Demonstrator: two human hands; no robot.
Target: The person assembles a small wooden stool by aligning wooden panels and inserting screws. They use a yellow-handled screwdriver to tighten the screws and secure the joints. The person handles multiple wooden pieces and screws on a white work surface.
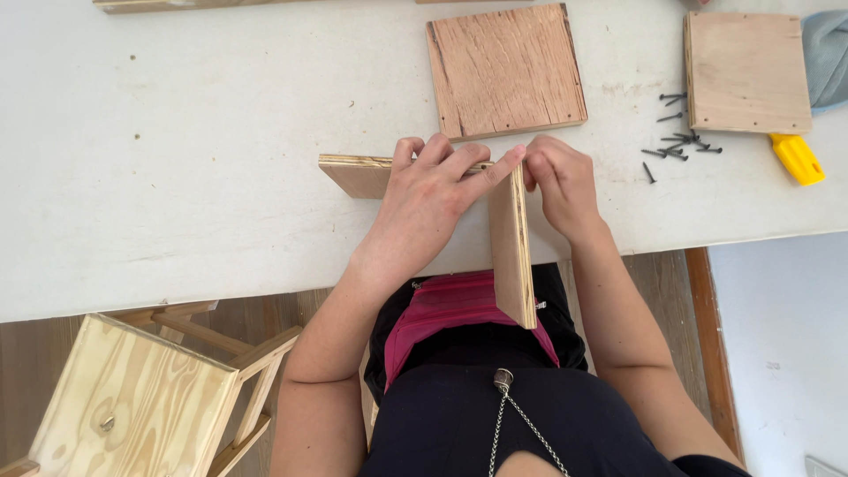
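At the far left, below the table edge, a pale pine stool (132, 402) stands on the floor, well apart from the work. On the white table (177, 177), the left hand (424, 208) lies flat over two plywood boards set in an L: fingers pressed together and stretched across the top edge of the crosswise board (358, 175), index tip reaching the corner joint. The upright board (512, 252) stands on edge and runs back over the table edge toward the person's lap. The right hand (561, 185) sits just beside that corner, fingers curled tight against it; they seem to pinch something small, perhaps a screw, but the view hides it.

By my judgement the step in hand is squaring the corner for fastening; the next move calls for keeping both edges flush while the joint is fixed, since the overhanging board could tip.

Beyond the hands lies a reddish square board (505, 71), then loose black screws (676, 146), a lighter board (746, 71) and a yellow tool handle (797, 159). Bare tabletop to the left gives room to shift.
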